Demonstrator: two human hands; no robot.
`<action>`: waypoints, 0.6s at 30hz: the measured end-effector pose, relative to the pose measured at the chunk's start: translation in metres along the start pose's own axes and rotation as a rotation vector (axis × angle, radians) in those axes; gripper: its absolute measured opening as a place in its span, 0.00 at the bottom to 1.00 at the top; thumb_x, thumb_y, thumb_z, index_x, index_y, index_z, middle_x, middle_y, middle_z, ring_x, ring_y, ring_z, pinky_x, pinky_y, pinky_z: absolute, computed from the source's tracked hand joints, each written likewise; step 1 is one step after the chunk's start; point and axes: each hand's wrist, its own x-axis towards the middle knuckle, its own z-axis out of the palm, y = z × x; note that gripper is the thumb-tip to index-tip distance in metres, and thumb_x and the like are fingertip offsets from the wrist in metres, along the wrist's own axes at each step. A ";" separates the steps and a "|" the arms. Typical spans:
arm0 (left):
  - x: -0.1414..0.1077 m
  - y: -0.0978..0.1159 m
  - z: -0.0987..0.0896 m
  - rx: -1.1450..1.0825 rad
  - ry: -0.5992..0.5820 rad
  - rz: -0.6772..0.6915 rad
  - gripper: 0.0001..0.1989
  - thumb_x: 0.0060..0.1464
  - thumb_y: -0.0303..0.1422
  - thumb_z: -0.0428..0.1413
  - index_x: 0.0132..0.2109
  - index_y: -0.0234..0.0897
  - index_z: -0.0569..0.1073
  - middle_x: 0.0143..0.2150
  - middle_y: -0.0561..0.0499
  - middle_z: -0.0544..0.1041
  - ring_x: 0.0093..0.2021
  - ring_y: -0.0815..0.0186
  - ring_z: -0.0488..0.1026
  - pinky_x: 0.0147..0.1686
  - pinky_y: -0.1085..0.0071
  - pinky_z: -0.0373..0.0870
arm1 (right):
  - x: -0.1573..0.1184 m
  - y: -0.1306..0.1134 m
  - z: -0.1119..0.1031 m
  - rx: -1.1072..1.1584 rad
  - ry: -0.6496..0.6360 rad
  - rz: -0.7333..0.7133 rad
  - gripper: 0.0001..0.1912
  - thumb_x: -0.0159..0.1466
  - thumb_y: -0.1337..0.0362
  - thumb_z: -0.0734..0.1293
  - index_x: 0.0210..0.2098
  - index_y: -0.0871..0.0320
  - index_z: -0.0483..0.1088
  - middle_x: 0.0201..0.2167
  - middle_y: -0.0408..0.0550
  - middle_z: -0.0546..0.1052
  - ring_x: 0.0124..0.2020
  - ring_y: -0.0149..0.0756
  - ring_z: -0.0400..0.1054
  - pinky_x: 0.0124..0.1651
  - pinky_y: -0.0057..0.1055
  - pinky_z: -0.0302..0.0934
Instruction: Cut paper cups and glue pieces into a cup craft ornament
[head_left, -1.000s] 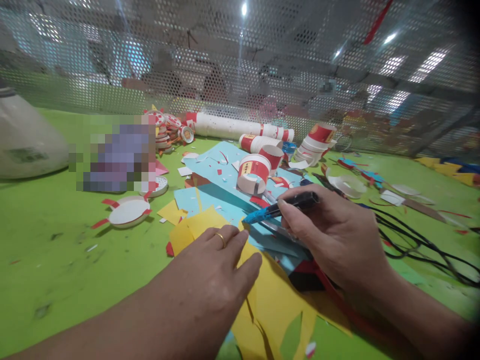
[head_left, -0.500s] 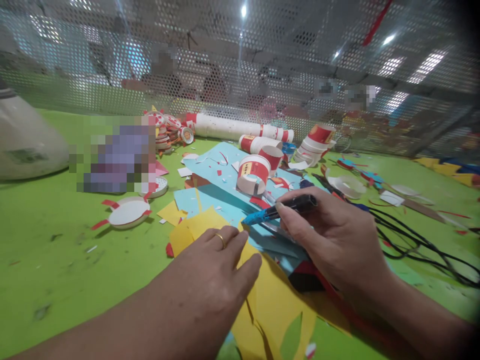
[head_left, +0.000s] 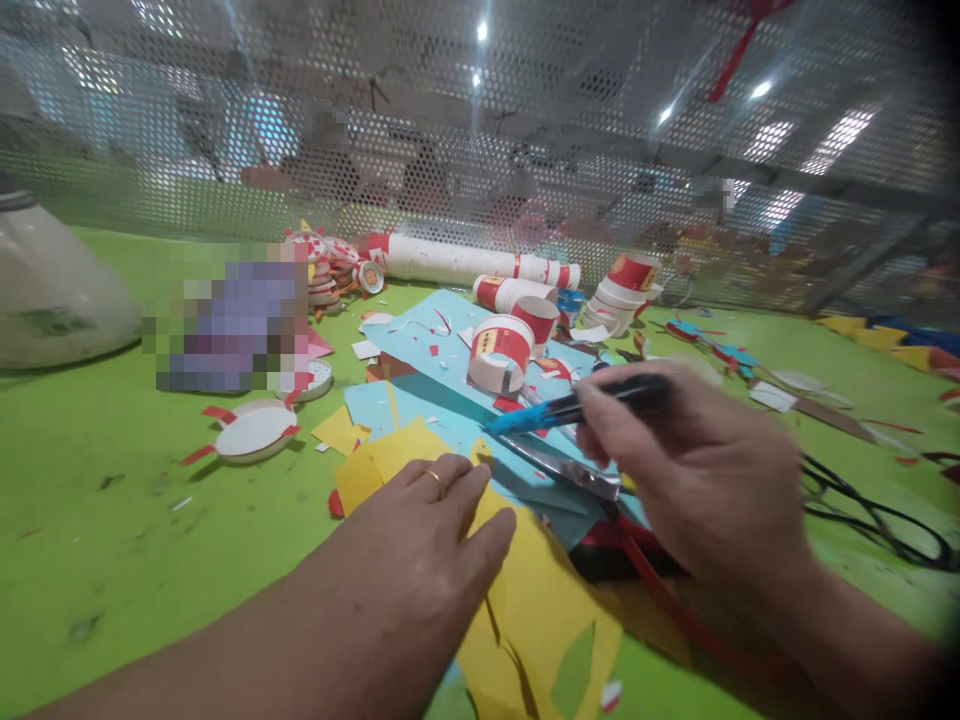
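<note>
My left hand lies palm down on yellow paper, its fingers stretched out and a ring on one of them. Beside it, my right hand grips a black marker with a blue tip end. The marker's tip points left and is held above light blue paper, close to the left fingertips; I cannot tell whether it touches anything. Under the right hand, scissors with red handles rest on the paper, partly hidden. A leaf-shaped hole is cut in the yellow sheet near the bottom.
Red-and-white paper cups stand and lie on the blue paper. Behind them is a long tube of cups. A white disc with red tabs sits left. Black-framed glasses lie right. A perforated screen borders the green table.
My right hand has moved right with the marker, and the tip has come away from the left fingertips. More of the scissors now shows. The left hand has stayed on the yellow paper.
</note>
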 end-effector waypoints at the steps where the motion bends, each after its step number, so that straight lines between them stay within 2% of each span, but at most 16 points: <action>1: 0.000 0.000 0.000 -0.009 0.002 -0.006 0.14 0.51 0.25 0.53 0.46 0.35 0.68 0.52 0.39 0.70 0.53 0.51 0.64 0.51 0.51 0.61 | 0.001 -0.003 -0.003 -0.014 0.076 0.009 0.04 0.61 0.62 0.65 0.30 0.54 0.70 0.22 0.40 0.70 0.22 0.29 0.63 0.25 0.27 0.59; 3: -0.001 0.000 0.000 -0.015 0.002 -0.020 0.14 0.51 0.25 0.53 0.46 0.35 0.68 0.52 0.38 0.70 0.53 0.51 0.63 0.51 0.51 0.61 | 0.003 -0.007 -0.007 -0.030 0.180 0.037 0.04 0.61 0.62 0.65 0.30 0.53 0.70 0.22 0.41 0.70 0.22 0.31 0.62 0.25 0.28 0.58; 5: -0.001 0.000 0.001 -0.004 -0.002 -0.024 0.14 0.50 0.25 0.53 0.46 0.35 0.68 0.53 0.38 0.70 0.54 0.50 0.63 0.50 0.51 0.61 | 0.004 -0.008 -0.010 -0.023 0.193 0.048 0.03 0.61 0.62 0.65 0.30 0.53 0.69 0.22 0.42 0.70 0.23 0.32 0.63 0.26 0.30 0.58; 11: -0.001 0.000 0.001 0.012 0.026 0.002 0.15 0.50 0.25 0.53 0.47 0.35 0.68 0.54 0.37 0.69 0.54 0.50 0.63 0.50 0.51 0.62 | 0.002 -0.002 -0.011 0.029 0.058 -0.005 0.03 0.61 0.64 0.65 0.31 0.54 0.70 0.23 0.41 0.71 0.22 0.29 0.64 0.26 0.28 0.59; 18: -0.001 0.002 0.001 -0.009 0.038 -0.016 0.13 0.52 0.25 0.52 0.46 0.36 0.68 0.52 0.39 0.70 0.53 0.51 0.64 0.49 0.52 0.63 | 0.005 -0.002 -0.009 0.182 -0.148 0.040 0.04 0.60 0.70 0.64 0.35 0.56 0.70 0.23 0.38 0.72 0.19 0.24 0.64 0.23 0.23 0.62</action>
